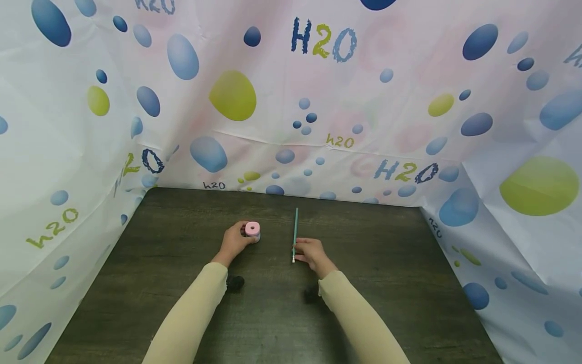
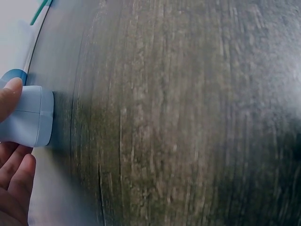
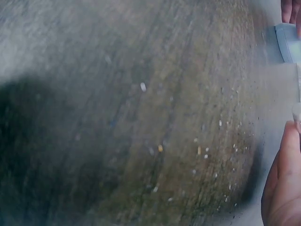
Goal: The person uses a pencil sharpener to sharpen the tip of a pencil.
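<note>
On the left, my left hand [image 1: 234, 244] grips a small pencil sharpener [image 1: 252, 229] with thumb and fingers. The sharpener has a pink top with a dark hole in its middle. Its pale blue-grey body [image 2: 30, 115] shows between thumb and fingers in the left wrist view, close over the table. A slim teal pencil [image 1: 296, 225] is pinched near its white-tipped end by my right hand [image 1: 312, 254]. The pencil points away from me, to the right of the sharpener. Only its white tip [image 3: 297, 111] shows by the fingers in the right wrist view.
Both hands are over a dark wood-grain table [image 1: 373, 283]. Small pale and yellowish specks [image 3: 199, 150] are scattered on it in the right wrist view. A white sheet [image 1: 273, 91] with blue and green drops and H2O lettering borders the table's back and sides.
</note>
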Tool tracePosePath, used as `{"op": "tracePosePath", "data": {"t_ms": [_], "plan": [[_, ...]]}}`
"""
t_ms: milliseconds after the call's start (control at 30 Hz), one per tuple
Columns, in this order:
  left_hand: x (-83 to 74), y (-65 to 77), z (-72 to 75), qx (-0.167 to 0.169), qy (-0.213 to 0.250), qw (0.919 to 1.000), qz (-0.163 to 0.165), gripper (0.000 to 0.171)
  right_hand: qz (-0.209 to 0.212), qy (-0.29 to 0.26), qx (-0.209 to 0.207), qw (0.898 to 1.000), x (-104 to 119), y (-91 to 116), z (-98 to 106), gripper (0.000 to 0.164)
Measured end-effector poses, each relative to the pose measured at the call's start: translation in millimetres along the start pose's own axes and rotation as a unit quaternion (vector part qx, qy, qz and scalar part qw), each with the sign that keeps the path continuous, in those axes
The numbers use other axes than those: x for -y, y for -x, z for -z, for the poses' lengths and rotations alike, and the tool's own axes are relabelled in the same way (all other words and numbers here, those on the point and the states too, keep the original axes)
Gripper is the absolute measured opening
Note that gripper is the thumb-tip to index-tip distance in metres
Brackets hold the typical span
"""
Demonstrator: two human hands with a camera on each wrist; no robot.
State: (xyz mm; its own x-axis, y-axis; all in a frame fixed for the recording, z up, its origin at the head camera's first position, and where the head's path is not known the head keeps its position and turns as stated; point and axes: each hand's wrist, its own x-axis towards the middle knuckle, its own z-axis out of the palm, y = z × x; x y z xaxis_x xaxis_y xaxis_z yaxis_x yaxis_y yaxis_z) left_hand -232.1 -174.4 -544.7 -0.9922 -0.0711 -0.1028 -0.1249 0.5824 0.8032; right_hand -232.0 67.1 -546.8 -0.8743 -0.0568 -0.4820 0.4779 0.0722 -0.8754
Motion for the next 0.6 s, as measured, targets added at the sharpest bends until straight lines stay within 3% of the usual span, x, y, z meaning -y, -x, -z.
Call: {"op": "tracePosePath", "data": {"t_ms": [600], "plan": [[-2.1, 1.9, 1.6, -0.024, 0.022, 0.9994, -0.012, 0.057, 0.012, -0.004, 0.016, 1.000, 0.3, 1.8, 8.4, 0.037]]}}
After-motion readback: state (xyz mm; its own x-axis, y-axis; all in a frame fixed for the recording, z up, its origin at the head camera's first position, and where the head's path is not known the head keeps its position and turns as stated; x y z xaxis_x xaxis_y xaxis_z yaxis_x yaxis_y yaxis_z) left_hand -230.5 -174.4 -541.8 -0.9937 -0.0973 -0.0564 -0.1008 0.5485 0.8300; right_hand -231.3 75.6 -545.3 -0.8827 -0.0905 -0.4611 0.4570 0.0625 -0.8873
